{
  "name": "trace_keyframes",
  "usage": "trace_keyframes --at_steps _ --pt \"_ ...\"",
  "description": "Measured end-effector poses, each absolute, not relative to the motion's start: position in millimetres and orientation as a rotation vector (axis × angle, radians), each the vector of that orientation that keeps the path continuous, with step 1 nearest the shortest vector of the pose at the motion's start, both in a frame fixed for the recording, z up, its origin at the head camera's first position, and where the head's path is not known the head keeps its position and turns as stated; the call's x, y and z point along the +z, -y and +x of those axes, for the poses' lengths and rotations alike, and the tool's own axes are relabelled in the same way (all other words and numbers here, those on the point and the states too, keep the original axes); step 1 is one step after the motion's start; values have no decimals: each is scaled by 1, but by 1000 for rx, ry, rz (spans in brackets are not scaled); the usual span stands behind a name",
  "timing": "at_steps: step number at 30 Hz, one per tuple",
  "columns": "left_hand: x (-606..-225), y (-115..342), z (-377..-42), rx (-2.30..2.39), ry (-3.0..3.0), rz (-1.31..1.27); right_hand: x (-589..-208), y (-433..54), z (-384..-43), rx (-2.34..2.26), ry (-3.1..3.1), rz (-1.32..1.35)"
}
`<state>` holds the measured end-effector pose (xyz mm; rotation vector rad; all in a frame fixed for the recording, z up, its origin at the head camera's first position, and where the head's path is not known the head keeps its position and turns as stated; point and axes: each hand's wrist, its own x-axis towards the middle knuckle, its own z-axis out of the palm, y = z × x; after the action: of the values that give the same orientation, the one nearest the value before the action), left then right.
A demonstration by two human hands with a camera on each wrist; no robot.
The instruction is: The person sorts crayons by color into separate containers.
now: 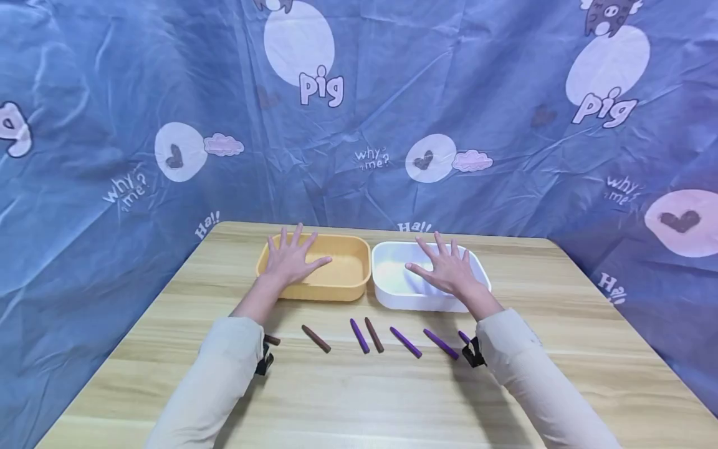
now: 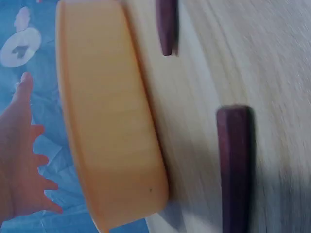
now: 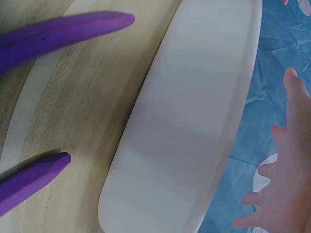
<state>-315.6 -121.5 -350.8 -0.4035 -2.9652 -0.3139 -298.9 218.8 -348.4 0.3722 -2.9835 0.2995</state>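
Observation:
My left hand (image 1: pixel 290 260) is held with fingers spread above a yellow-orange bin (image 1: pixel 322 292). Over the white bin (image 1: pixel 417 302) beside it, my right hand (image 1: pixel 449 268) is spread the same way; neither hand holds anything. Crayon-like sticks lie in a loose row in front of the bins. The brown sticks include one left of centre (image 1: pixel 316 338), one in the middle (image 1: pixel 374 335) and one partly hidden by the left wrist (image 1: pixel 272 340). Several purple sticks (image 1: pixel 406 342) lie mostly to the right, the last partly covered by the right wrist. No contents show inside the bins.
The bins stand side by side near the back of a wood-grain table (image 1: pixel 348 399). Behind and at the sides hangs a blue printed cloth (image 1: pixel 348 125). A black wrist strap (image 1: pixel 473 352) shows at the right sleeve, another at the left.

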Motion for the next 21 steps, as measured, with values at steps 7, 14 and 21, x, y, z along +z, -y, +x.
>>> trace_keyframes --at_steps 7,14,21 --pt "-339 137 -311 -676 2887 -355 -340 -214 -279 366 2906 376" --pt "-338 161 -300 -1024 2807 -298 -340 -189 -242 476 2792 433" --pt "-349 179 -294 -1286 2690 -281 -360 -159 -206 712 2692 470"
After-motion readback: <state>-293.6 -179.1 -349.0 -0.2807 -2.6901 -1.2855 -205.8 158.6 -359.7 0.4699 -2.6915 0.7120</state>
